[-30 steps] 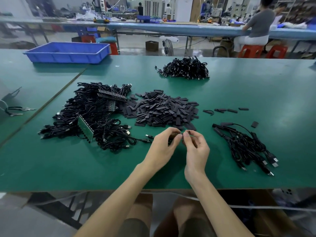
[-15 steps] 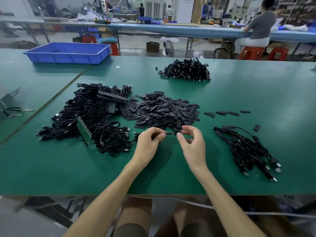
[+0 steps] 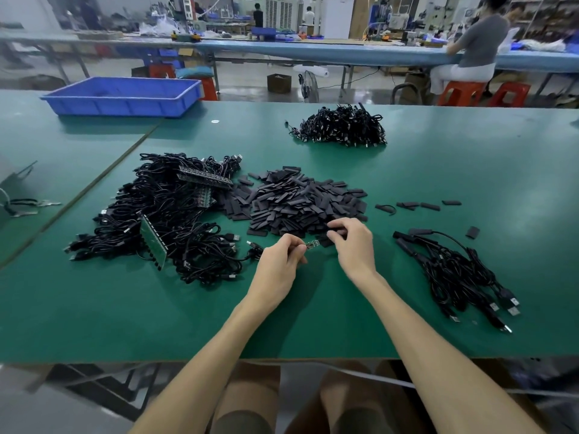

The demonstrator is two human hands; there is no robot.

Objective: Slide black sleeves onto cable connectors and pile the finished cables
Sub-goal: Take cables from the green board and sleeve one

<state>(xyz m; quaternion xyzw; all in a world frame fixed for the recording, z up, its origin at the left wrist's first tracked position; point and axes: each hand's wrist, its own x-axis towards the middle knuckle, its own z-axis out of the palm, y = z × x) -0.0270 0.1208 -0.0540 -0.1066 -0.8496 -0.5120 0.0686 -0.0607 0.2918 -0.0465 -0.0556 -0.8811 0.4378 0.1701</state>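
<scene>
While the cable connector sits just above the counter, left hand grip pinched on it, right hand grip pinching a black sleeve at the sleeve pile edge, tangled cables left, sleeved cables right.

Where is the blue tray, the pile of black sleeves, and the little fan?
blue tray (image 3: 119,106): head view, on its front wall.
pile of black sleeves (image 3: 297,198): head view, middle of the heap.
fan (image 3: 310,87): head view, on its round grille.
</scene>
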